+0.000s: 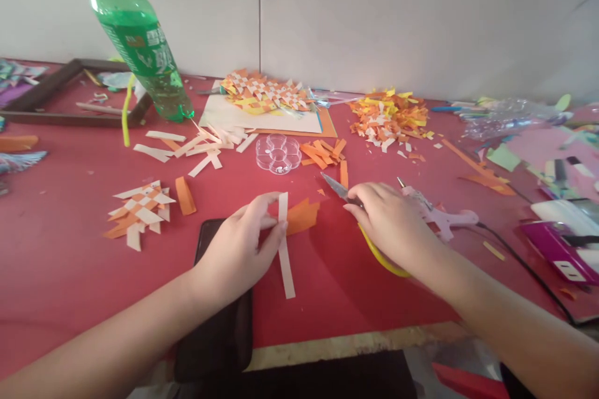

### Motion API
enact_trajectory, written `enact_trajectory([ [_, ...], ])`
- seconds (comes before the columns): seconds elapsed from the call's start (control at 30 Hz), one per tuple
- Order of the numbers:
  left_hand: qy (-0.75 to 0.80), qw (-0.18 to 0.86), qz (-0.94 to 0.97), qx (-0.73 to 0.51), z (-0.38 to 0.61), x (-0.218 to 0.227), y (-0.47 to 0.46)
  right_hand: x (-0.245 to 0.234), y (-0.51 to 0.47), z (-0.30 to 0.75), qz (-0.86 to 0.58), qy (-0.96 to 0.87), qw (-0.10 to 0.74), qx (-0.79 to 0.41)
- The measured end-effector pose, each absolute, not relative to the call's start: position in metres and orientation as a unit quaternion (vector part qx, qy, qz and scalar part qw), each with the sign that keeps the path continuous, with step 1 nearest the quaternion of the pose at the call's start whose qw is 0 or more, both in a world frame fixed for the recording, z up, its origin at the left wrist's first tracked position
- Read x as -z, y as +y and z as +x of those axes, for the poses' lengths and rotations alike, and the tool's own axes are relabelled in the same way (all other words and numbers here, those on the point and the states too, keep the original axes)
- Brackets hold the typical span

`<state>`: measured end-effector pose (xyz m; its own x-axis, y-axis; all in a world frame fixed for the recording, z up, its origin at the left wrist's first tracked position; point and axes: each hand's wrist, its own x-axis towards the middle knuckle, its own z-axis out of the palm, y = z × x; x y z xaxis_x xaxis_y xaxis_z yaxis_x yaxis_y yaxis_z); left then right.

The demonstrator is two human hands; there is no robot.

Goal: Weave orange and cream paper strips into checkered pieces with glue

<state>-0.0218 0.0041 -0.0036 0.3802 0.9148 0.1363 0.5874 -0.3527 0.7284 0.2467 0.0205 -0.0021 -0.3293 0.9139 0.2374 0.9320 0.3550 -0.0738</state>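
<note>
Between the thumb and fingers of my left hand [248, 240] is a pale paper strip [287, 268], hanging at a slight slant. Orange paper pieces [303, 217] stick out to the right behind that strip, beside the fingertips. My right hand [390, 218] is closed around scissors [334, 186] with yellow handles, their blades pointing up and left toward the orange pieces. Under my left wrist lies a black phone [219, 324]. Left of it are a woven orange and pale paper piece [143, 209] and a single orange strip [185, 195].
A green bottle [140, 50] stands at the back left near a dark frame [75, 115]. Pale strips [206, 146], a clear flower-shaped palette [278, 154] and a scrap pile [390, 115] lie farther back. At right are a pink glue gun [444, 218] and its cord [524, 274].
</note>
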Motion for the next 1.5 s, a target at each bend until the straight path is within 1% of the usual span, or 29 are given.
enact_trajectory([
  [0.07,0.454,0.244,0.812,-0.272,-0.021,0.009,0.005,-0.013,0.028,0.240,-0.529,-0.838,0.106,0.076],
  [0.1,0.449,0.220,0.824,-0.267,-0.022,0.012,0.005,-0.023,0.033,0.235,-0.508,-0.848,0.126,0.087],
  [0.17,0.451,0.171,0.835,-0.263,-0.023,0.016,0.005,-0.043,0.049,0.219,-0.481,-0.845,0.212,0.094],
  [0.23,0.442,0.124,0.846,-0.271,-0.024,0.018,0.004,-0.059,0.071,0.199,-0.457,-0.840,0.276,0.101],
  [0.3,0.427,0.093,0.854,-0.283,-0.024,0.019,0.004,-0.068,0.099,0.175,-0.443,-0.846,0.291,0.057],
  [0.4,0.425,0.066,0.858,-0.280,-0.024,0.019,0.003,-0.063,0.144,0.139,-0.455,-0.854,0.252,-0.025],
  [0.5,0.437,0.054,0.860,-0.256,-0.024,0.019,0.002,-0.044,0.182,0.109,-0.460,-0.861,0.213,-0.045],
  [0.67,0.441,0.083,0.863,-0.233,-0.025,0.019,0.001,-0.012,0.215,0.085,-0.474,-0.858,0.178,-0.081],
  [0.8,0.441,0.098,0.861,-0.231,-0.024,0.018,0.000,0.001,0.221,0.081,-0.466,-0.860,0.181,-0.102],
  [0.93,0.443,0.103,0.859,-0.234,-0.024,0.018,0.000,-0.004,0.222,0.085,-0.465,-0.854,0.206,-0.111],
  [1.03,0.441,0.095,0.861,-0.235,-0.024,0.017,-0.001,-0.019,0.218,0.097,-0.473,-0.842,0.237,-0.109],
  [1.2,0.437,0.013,0.869,-0.234,-0.023,0.012,-0.003,-0.049,0.178,0.141,-0.468,-0.830,0.280,-0.119],
  [1.27,0.428,-0.001,0.874,-0.230,-0.022,0.011,-0.003,-0.051,0.153,0.162,-0.463,-0.833,0.270,-0.139],
  [1.37,0.427,-0.003,0.877,-0.218,-0.021,0.011,-0.003,-0.043,0.117,0.189,-0.427,-0.858,0.227,-0.174],
  [1.43,0.424,-0.008,0.880,-0.214,-0.020,0.012,-0.003,-0.037,0.102,0.202,-0.398,-0.876,0.194,-0.191],
  [1.5,0.413,-0.011,0.883,-0.222,-0.019,0.013,-0.002,-0.034,0.097,0.208,-0.379,-0.885,0.182,-0.199],
])
